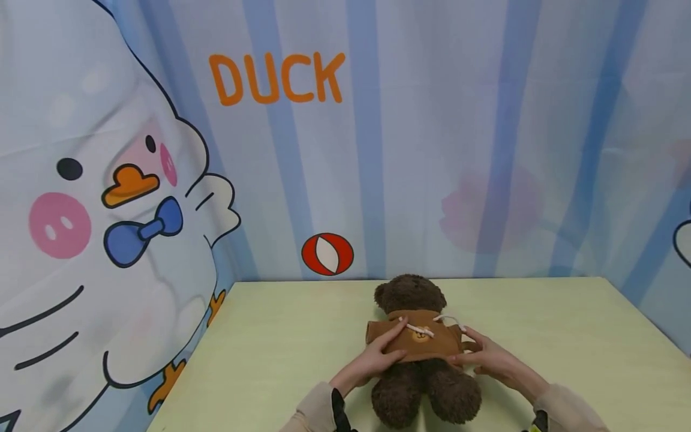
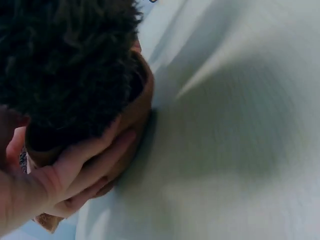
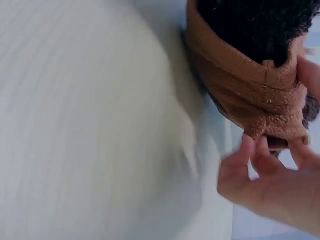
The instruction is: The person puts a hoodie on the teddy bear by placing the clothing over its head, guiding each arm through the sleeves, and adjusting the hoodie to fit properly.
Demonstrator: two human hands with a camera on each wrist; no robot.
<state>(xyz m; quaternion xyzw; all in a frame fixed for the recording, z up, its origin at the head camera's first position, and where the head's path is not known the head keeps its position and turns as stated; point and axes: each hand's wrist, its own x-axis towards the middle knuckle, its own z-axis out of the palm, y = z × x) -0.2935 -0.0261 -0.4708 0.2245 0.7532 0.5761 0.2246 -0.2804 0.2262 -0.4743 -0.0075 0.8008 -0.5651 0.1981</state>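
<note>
A dark brown plush teddy bear point(image 1: 411, 293) lies face up on the table, head toward the back. It wears a brown sweatshirt point(image 1: 439, 347) with a small bear-face print and white drawstrings point(image 1: 420, 329). My left hand point(image 1: 376, 358) holds the bear's left-of-view side; in the left wrist view its fingers point(image 2: 92, 167) wrap along the sweatshirt below the furry leg point(image 2: 65, 60). On the other side, my right hand point(image 1: 490, 358) grips the sweatshirt's sleeve. The right wrist view shows fingertips at the sleeve opening point(image 3: 277, 125). The bear's arm inside is hidden.
The pale yellow table point(image 1: 291, 348) extends to both sides of the bear. Behind it hangs a blue striped curtain point(image 1: 421, 150) with a large printed duck point(image 1: 162, 324) at left and orange lettering.
</note>
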